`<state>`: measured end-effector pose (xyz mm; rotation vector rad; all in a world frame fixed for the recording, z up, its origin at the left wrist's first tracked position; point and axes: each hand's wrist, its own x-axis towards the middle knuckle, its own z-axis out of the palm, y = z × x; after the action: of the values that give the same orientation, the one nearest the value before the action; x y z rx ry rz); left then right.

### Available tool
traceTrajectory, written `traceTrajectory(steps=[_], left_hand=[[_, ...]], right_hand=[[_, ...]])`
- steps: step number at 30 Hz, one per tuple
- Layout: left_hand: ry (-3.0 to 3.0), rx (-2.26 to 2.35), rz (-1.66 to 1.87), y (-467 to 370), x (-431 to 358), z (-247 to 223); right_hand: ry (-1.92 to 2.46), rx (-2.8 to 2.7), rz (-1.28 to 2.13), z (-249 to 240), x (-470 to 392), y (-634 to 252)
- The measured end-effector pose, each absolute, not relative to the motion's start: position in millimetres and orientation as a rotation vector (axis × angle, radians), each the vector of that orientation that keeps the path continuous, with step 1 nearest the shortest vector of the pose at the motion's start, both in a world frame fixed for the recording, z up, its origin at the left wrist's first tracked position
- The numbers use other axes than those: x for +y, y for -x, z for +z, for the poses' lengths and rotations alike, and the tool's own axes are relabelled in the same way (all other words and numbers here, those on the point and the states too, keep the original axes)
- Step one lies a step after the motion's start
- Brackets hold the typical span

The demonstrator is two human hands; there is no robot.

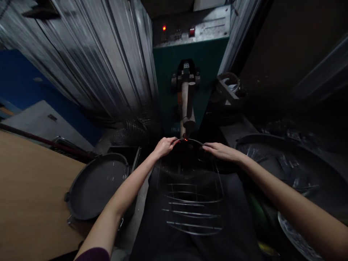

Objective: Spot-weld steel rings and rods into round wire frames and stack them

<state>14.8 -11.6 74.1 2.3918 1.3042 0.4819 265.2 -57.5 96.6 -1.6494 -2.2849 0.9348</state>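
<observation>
My left hand (164, 146) pinches one side of a curved metal wire, part of a wire rack (194, 200) that hangs down over the dark apron (233, 217) on my lap. On the other side, my right hand (222, 150) grips the same curve with closed fingers. Between my hands the wire passes at the electrode tips of a spot welder (189, 105), where a small spot glows orange-red. Thin crossbars of the rack shine below; its upper part is dim and hard to trace.
The welder's green cabinet (165, 79) stands ahead with a lit red lamp (164, 28). At left are a round dark tray (95, 188) and a wooden board (29, 195). A large dark basin (326, 163) at right holds metal pieces. Corrugated metal (108, 47) rises behind.
</observation>
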Motion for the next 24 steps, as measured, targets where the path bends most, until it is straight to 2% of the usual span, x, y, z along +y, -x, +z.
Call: traceTrajectory(steps=[2, 6, 10, 13, 15, 20, 24], left_hand=[[-2.361, 1.302, 0.51, -14.5, -15.1, 80.2], [-2.091, 1.194, 0.707, 16.3, -48.5, 83.4], [-1.39, 1.332, 1.014, 59.7, -124.5, 44.1], [-0.89, 1.22, 0.626, 59.6, -180.3, 5.8], [-0.619, 1.057, 0.57, 41.4, -199.9, -6.2], [-0.211, 1.13, 0.998, 3.3, -178.8, 12.1], [-0.264, 1.148, 1.165, 0.4, -141.3, 22.1]], right_hand=[[1.659, -2.276, 0.95, 95.9, -67.1, -269.0], [1.683, -2.153, 0.632, 86.5, -92.2, -266.7], [1.639, -1.962, 0.393, 80.3, -115.7, -281.6], [1.633, -1.767, 0.304, 76.8, -126.9, -298.4], [1.64, -1.647, 0.29, 75.0, -133.7, -300.3], [1.541, -1.448, 0.469, 59.3, -149.9, -288.3], [1.616, -1.391, 0.605, 18.0, -192.4, -339.0]])
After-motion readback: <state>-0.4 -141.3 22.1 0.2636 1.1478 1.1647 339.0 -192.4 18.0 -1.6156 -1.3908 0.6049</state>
